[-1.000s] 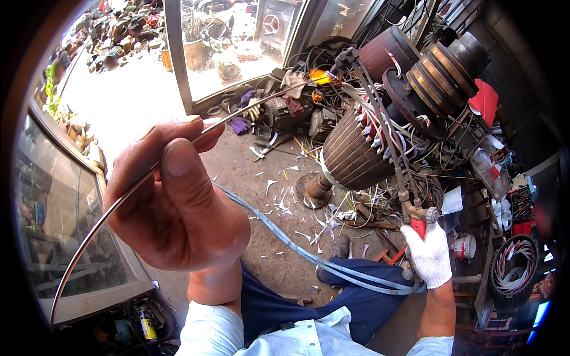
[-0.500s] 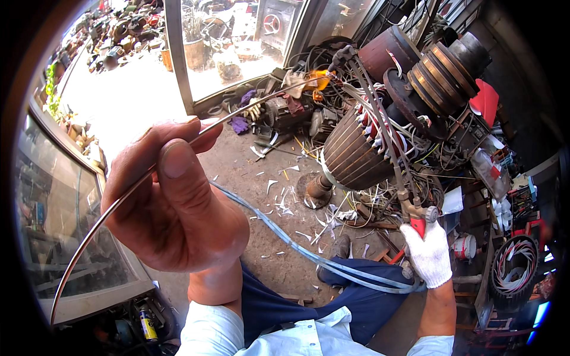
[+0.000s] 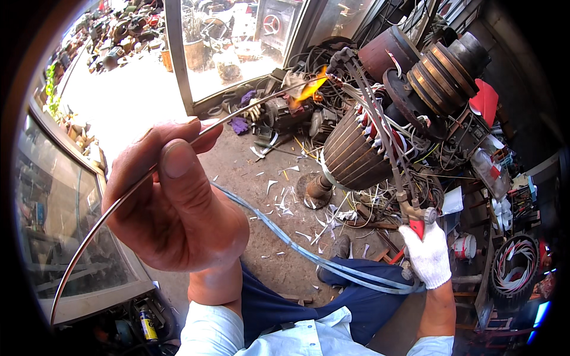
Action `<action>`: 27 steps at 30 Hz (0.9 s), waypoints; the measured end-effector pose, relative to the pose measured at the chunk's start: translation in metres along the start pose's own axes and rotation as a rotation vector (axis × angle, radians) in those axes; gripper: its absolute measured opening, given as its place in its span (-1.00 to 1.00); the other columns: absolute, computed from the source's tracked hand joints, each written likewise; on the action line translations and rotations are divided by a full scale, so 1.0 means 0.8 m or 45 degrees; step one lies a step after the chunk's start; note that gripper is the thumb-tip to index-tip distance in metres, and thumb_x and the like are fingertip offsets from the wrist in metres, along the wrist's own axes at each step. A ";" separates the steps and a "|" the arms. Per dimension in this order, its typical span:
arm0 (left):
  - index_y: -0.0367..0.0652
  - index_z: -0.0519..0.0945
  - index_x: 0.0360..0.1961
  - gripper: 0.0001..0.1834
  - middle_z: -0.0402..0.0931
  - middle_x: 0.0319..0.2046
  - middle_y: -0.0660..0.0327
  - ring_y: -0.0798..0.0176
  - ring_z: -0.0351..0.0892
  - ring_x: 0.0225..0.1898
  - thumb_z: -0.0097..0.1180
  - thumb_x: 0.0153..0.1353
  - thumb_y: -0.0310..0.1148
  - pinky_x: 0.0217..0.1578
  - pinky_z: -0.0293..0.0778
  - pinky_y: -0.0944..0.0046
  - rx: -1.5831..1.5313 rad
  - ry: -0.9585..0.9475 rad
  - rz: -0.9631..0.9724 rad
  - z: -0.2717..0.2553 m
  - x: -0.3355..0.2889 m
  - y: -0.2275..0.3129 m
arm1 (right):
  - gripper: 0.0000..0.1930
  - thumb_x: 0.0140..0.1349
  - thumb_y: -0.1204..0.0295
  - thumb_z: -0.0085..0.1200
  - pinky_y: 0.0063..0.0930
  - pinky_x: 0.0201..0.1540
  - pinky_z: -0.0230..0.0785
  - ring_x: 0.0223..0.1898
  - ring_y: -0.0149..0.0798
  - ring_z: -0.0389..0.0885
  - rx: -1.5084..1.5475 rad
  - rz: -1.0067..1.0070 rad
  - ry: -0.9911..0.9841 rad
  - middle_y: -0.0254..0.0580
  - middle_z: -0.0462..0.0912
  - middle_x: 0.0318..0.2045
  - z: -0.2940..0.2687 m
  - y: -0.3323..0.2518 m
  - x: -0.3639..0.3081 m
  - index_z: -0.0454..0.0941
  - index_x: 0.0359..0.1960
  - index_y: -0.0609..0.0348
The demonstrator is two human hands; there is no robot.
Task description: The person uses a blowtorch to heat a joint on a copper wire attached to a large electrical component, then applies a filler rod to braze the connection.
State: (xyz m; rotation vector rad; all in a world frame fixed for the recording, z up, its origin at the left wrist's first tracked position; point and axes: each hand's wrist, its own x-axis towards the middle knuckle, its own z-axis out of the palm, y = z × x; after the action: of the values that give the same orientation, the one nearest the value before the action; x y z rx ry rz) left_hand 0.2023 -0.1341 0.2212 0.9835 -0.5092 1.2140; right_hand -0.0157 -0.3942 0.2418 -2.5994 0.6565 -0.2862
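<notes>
Bright daylight pours past a glazed door panel (image 3: pixel 89 255) at the far left onto a littered workshop floor (image 3: pixel 249 178). From my remote seat I see the bare left hand (image 3: pixel 178 207), its fingers pinched shut on a thin metal rod (image 3: pixel 74 255); one end curves down at the left, the other reaches up and right to the flame. That grip looks light, so a small roll of the thumb could swing the far tip out of the heat. Blue hoses (image 3: pixel 279 231) cross the floor and the dark trousers; a shifted leg could tug them and jerk the torch. Beside the orange flame (image 3: pixel 312 89), a pale cloth (image 3: pixel 294 82) (near or behind it, I can't tell the depth) could scorch if the fire leans that way. Further right, pale leads (image 3: pixel 359 95) on a ribbed cylinder (image 3: pixel 356 151) could singe if the nozzle drifted. Farthest right, the white-gloved right hand (image 3: pixel 428 255) wraps closed around the red handle of the torch (image 3: pixel 396 169); a slack wrist there could let the long tubes wander.
</notes>
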 end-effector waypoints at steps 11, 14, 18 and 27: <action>-0.35 0.58 -0.05 -0.81 0.71 -0.29 -0.05 0.09 0.77 -0.42 0.12 0.39 -0.47 -0.24 0.64 0.28 -0.011 -0.014 0.008 0.001 0.002 0.001 | -0.65 0.25 0.40 0.20 -0.12 -0.08 0.50 -0.15 0.22 0.67 0.055 0.139 -0.025 0.18 0.68 -0.22 -0.004 -0.009 -0.004 0.52 0.04 0.28; -0.35 0.58 -0.05 -0.81 0.71 -0.29 -0.06 0.09 0.77 -0.42 0.12 0.39 -0.47 -0.25 0.65 0.28 -0.020 -0.003 0.002 0.002 0.001 0.002 | -0.65 0.25 0.40 0.20 -0.12 -0.10 0.50 -0.16 0.23 0.67 0.042 0.080 0.012 0.19 0.68 -0.23 -0.005 -0.001 -0.004 0.52 0.03 0.29; -0.35 0.58 -0.05 -0.81 0.71 -0.29 -0.06 0.10 0.77 -0.42 0.12 0.39 -0.47 -0.25 0.65 0.29 -0.020 0.001 0.008 0.003 0.000 0.001 | -0.65 0.25 0.40 0.21 -0.12 -0.12 0.50 -0.19 0.24 0.67 -0.028 -0.107 0.089 0.20 0.68 -0.24 0.000 0.011 0.001 0.51 0.02 0.31; -0.35 0.58 -0.06 -0.81 0.71 -0.29 -0.05 0.10 0.77 -0.42 0.11 0.40 -0.46 -0.24 0.63 0.29 -0.016 -0.007 0.012 0.002 0.001 0.000 | -0.66 0.25 0.39 0.21 -0.13 -0.13 0.50 -0.19 0.23 0.67 0.026 -0.033 0.015 0.19 0.68 -0.25 0.003 0.006 0.004 0.52 0.00 0.30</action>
State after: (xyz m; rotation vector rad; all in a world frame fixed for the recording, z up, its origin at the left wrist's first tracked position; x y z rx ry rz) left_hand 0.2026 -0.1349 0.2230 0.9750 -0.5255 1.2156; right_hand -0.0136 -0.3986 0.2378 -2.5906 0.6214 -0.3151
